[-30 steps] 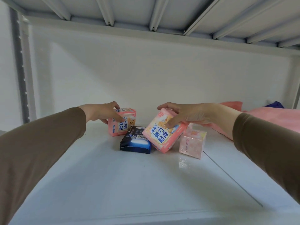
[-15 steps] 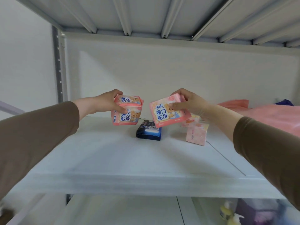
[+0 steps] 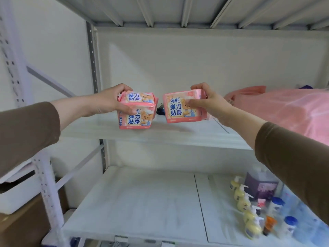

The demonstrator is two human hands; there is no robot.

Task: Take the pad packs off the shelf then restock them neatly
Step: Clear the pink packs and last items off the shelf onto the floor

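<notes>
My left hand (image 3: 111, 101) grips two stacked pink pad packs (image 3: 137, 111) with blue lettering and a bear picture, held in the air in front of the upper shelf (image 3: 142, 134). My right hand (image 3: 208, 102) grips a single pink pad pack (image 3: 179, 108) of the same kind, face toward me, just right of the stack. A dark blue pack (image 3: 161, 110) shows only as a sliver between the held packs, lying on the shelf. The pale pink pack behind my right hand is almost fully hidden.
A pink plastic bag (image 3: 288, 111) fills the right of the upper shelf. The lower shelf (image 3: 142, 202) carries yellow pump bottles (image 3: 243, 202), white bottles with blue caps (image 3: 288, 227) and a dark box at right. A metal upright (image 3: 92, 68) stands left; cardboard boxes sit at far left.
Both hands have lifted their pink packs off the upper shelf and drawn them back toward me. The view has pulled back and tilted down, showing the lower shelf.
</notes>
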